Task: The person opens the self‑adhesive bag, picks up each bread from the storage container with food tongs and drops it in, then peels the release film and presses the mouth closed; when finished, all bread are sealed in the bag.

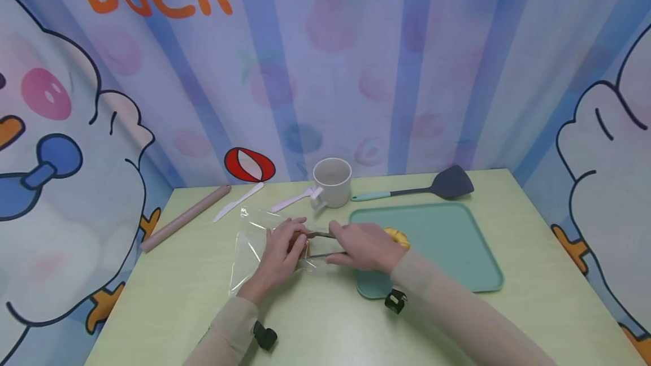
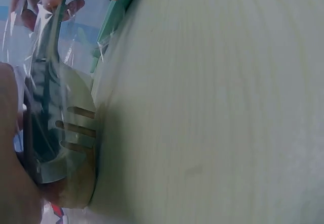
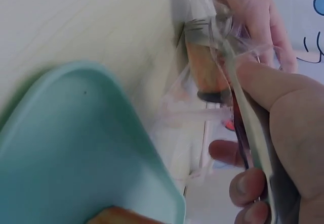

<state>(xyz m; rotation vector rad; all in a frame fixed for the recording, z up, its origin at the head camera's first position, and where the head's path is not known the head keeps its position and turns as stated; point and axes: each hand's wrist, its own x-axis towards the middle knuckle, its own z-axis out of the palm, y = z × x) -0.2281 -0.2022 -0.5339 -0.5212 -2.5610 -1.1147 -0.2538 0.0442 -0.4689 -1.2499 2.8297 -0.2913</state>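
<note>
My right hand [image 1: 368,244] grips a pair of metal tongs [image 3: 248,118], its thumb and fingers along the two arms. The slotted tong ends reach into a clear plastic bag [image 1: 249,242] and lie around a browned, bread-like piece [image 3: 206,70]. At the bag's mouth, my left hand [image 1: 280,250] holds the plastic with curled fingers and thumb, close about that piece. In the left wrist view the bread-like piece [image 2: 76,191] shows low between the tong ends, near the tabletop. The left palm is hidden.
To the right lies a green tray [image 1: 442,242] bearing a yellow, ridged bun [image 1: 398,237], partly behind the right hand. Along the back are a rolling pin [image 1: 185,219], white knife [image 1: 238,202], lilac fork [image 1: 292,200], white mug [image 1: 333,182] and dark spatula [image 1: 451,183].
</note>
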